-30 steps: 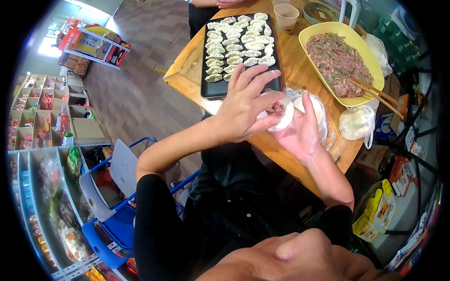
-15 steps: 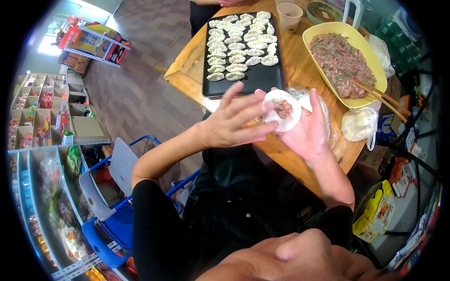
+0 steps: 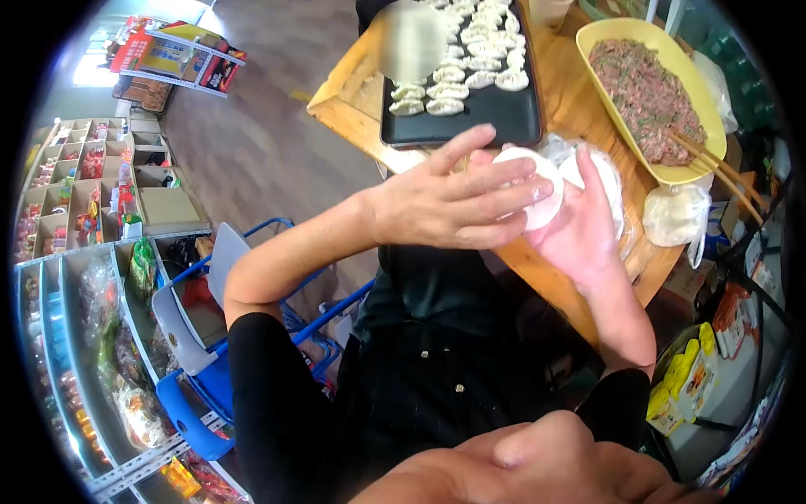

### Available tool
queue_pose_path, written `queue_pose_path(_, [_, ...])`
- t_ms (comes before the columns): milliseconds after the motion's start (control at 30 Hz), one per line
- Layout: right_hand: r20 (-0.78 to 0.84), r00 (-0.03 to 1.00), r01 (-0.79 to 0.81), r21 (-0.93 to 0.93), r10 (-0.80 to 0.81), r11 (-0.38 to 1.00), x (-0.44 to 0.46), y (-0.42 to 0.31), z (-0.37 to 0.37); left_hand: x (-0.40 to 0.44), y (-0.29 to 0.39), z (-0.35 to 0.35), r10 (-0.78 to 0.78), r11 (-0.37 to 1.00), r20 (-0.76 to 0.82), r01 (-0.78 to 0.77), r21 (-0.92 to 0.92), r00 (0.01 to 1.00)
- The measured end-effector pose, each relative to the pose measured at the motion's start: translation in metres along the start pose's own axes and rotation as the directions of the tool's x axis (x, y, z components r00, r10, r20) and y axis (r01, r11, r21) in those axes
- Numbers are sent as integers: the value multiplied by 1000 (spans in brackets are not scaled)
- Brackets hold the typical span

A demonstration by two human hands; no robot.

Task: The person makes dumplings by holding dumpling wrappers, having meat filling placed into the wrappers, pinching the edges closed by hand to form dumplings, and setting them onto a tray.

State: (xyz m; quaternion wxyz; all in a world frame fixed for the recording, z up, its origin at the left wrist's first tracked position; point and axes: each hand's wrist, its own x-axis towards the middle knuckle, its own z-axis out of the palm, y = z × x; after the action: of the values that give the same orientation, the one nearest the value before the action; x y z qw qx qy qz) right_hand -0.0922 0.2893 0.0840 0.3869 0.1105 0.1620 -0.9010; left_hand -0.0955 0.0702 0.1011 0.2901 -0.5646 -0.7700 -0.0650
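Note:
My right hand (image 3: 579,231) is palm up with a round white dumpling wrapper (image 3: 547,206) resting on its fingers. Over that wrapper reaches my left hand (image 3: 457,191), its fingers stretched out and overlapping the wrapper's near face; whether they press on it I cannot tell. Any filling on the wrapper is hidden behind those fingers. Just beyond my right hand, more white wrappers (image 3: 606,172) lie in clear plastic on the table. A black tray (image 3: 470,126) holds rows of folded dumplings (image 3: 445,107) beyond my left hand.
A yellow bowl (image 3: 712,92) of minced meat filling (image 3: 642,101) stands to the right, with chopsticks (image 3: 722,172) leaning in it. Beside it, a plastic bag (image 3: 676,217) holds something pale. A blue folding chair (image 3: 197,386) and stocked shelves (image 3: 109,336) are at left.
The left hand's fingers have moved over the wrapper, covering the meat filling seen on it before. The view has shifted, so the table and tray sit higher and further right.

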Motion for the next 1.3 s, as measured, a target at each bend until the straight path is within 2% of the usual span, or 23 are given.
queue_pose_path(100, [-25, 999, -30, 78, 32, 997, 1, 4, -10, -3, 4, -5, 1, 998, 36, 2, -64, 999])
queue_pose_path(200, [-5, 999, -42, -2, 42, 999, -3, 10, 3, -2, 4, -16, 61, 995, 101, -52, -85, 993])
queue_pose_path(267, [19, 999, -31, -57, 32, 998, -2, 10, 3, -3, 7, -17, 41, 997, 59, -37, -73, 997])
queue_pose_path(367, [96, 994, -40, -63, 46, 997, -4, 8, 4, -3, 8, -26, 34, 999, 84, -30, -40, 996])
queue_pose_path(533, [42, 997, -65, -125, 71, 990, -7, 14, 7, -6, 20, -30, 16, 999, 102, -11, -47, 995])
queue_pose_path(567, [44, 996, -65, -129, 72, 989, -6, 15, 0, -6, 21, -31, 17, 1000, 98, -15, -25, 995])
queue_pose_path(633, [175, 977, -123, -26, 126, 992, -3, 17, -10, -7, 23, -31, 16, 1000, 94, -16, -1, 995])
queue_pose_path(733, [82, 990, -103, -137, 115, 985, -9, 19, 1, -9, 26, -24, 31, 999, 57, -29, -45, 998])
queue_pose_path(933, [113, 985, -123, -88, 133, 988, -13, 21, 10, -6, 32, -12, 39, 997, -57, -43, -68, 998])
queue_pose_path(1033, [134, 984, -110, -45, 115, 993, -6, 22, 0, -6, 34, -6, -43, 998, -134, 37, -48, 990])
queue_pose_path(1067, [42, 993, -105, -84, 108, 991, -8, 21, 2, -7, 34, -1, -85, 995, -158, 74, -71, 984])
queue_pose_path(1100, [137, 984, -110, -3, 110, 994, -4, 21, -3, -7, 36, -2, -170, 982, -156, 154, -105, 973])
queue_pose_path(1167, [219, 974, -62, 2, 60, 998, 1, 24, -15, 3, 34, -2, -393, 902, -196, 336, -271, 898])
queue_pose_path(1200, [217, 976, -11, -90, 30, 996, 0, 24, -17, 7, 36, -3, -514, 823, -164, 430, -371, 842])
queue_pose_path(1267, [237, 970, 119, -304, -46, 945, 3, 28, -17, 9, 31, -2, -625, 712, -112, 506, -487, 773])
queue_pose_path(1300, [308, 951, 117, -293, -23, 949, 1, 27, -6, 6, 28, 2, -628, 706, -108, 505, -497, 771])
